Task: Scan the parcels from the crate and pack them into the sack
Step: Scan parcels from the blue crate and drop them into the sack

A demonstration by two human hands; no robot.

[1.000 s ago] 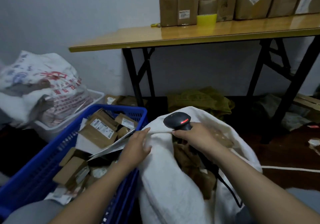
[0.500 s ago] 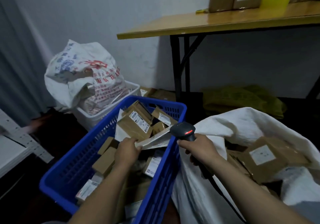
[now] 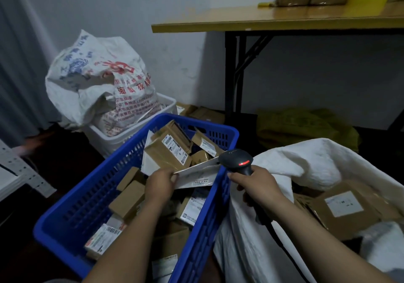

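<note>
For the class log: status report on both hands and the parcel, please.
Left hand grips flat white envelope parcel over blue plastic crate. Right hand holds black handheld scanner, red light on. Nothing blocking white woven sack.

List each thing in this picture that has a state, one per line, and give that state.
Blue crate: open, holding many parcels.
White envelope: lifted over the crate, gripped at one end.
Scanner: red light on.
White sack: mouth open, brown boxes inside.
Left hand: shut on the envelope.
Right hand: shut on the scanner's handle.
Printed bag: bulging, sitting in a white basket.
</note>
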